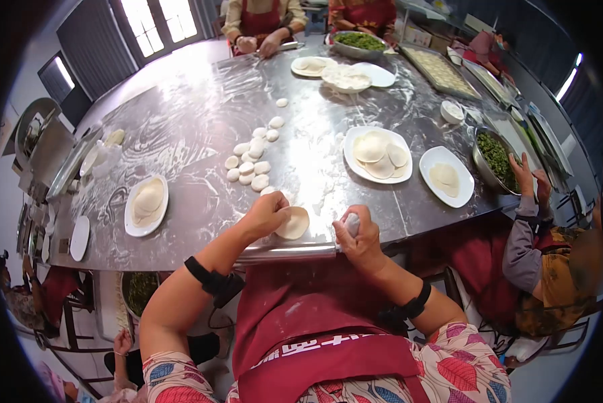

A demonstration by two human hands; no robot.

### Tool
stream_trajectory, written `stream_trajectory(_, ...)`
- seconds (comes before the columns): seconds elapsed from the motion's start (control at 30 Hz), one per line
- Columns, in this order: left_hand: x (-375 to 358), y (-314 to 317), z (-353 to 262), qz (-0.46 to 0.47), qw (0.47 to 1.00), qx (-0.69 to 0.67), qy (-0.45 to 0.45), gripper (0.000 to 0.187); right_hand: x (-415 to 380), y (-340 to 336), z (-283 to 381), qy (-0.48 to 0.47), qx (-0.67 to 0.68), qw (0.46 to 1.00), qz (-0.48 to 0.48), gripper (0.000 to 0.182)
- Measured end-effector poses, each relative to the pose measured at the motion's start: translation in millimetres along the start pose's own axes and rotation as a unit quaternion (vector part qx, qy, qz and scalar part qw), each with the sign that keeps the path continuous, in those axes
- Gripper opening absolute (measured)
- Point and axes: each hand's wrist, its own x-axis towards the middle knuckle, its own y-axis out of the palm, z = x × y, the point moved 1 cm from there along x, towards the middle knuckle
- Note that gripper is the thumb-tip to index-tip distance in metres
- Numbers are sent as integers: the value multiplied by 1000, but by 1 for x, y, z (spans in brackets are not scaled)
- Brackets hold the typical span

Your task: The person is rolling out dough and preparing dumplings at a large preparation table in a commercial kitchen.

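we've got our l. hand (pixel 270 213) pinching the edge of a flat dough round (pixel 293 225) at the tabletop's (pixel 200 121) near edge. our r. hand (pixel 360 236), apart fr. it, is wrapped round a whitish thing (pixel 352 221), mostly hidden; can't tell what. small dough lumps (pixel 245 168) lie just beyond our l. hand. we see a sq. white plate (pixel 403 174) w/ wrappers beyond our r. hand.

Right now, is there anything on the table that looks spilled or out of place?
White powder, probably flour, lies scattered over the table, likely normal for dough work. One dough piece sits apart, beyond the cluster.
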Motion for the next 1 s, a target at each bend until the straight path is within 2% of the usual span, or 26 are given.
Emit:
stream_trajectory(0.07, 2, 6, 2, 20, 998, -55, -17, 13, 0, 0, 1, -11, 4, 1000, 1, 27)
stream_trajectory(0.23, 33, 13, -29, 112, 992, -29, -58, 22, 6, -2, 1, -50, 5, 999, 1, 28)
stream_trajectory(0.33, 82, 25, -60, 102, 992, -70, -11, 21, 7, -3, -3, -80, 10, 997, 3, 32)
stream_trajectory(0.4, 118, 29, -87, 127, 977, -172, -3, 26, 10, -4, -1, -93, 18, 996, 6, 33)
stream_trajectory(0.47, 141, 32, -108, 123, 926, -355, 19, 33, 10, -4, -4, -88, 18, 996, 15, 33)
stream_trajectory(0.5, 150, 27, -109, 123, 935, -332, 22, 41, 10, -4, -3, -78, 19, 996, 24, 33)
stream_trajectory(0.53, 152, 25, -106, 86, 958, -274, -15, 43, 10, -5, -3, -69, 22, 997, 32, 33)
stream_trajectory(0.6, 157, 17, -86, 35, 997, -67, -21, 43, 10, -7, -1, -78, 13, 996, 30, 33)
stream_trajectory(0.63, 155, 12, -77, 18, 994, 105, 4, 37, 9, -6, -1, -81, 11, 996, 30, 33)
stream_trajectory(0.7, 119, 1, -60, -34, 959, 277, 46, 33, 8, -7, 1, -56, 28, 997, 39, 32)
stream_trajectory(0.77, 84, -9, -50, -21, 927, 370, 49, 35, 7, -7, 0, -47, 36, 997, 41, 32)
stream_trajectory(0.87, 45, -21, -30, 31, 910, 406, 72, 30, 8, -4, -5, -61, 32, 997, 28, 32)
stream_trajectory(1.0, 30, -33, -13, 13, 889, 439, 132, 20, 9, -3, 1, -42, 25, 999, 18, 28)
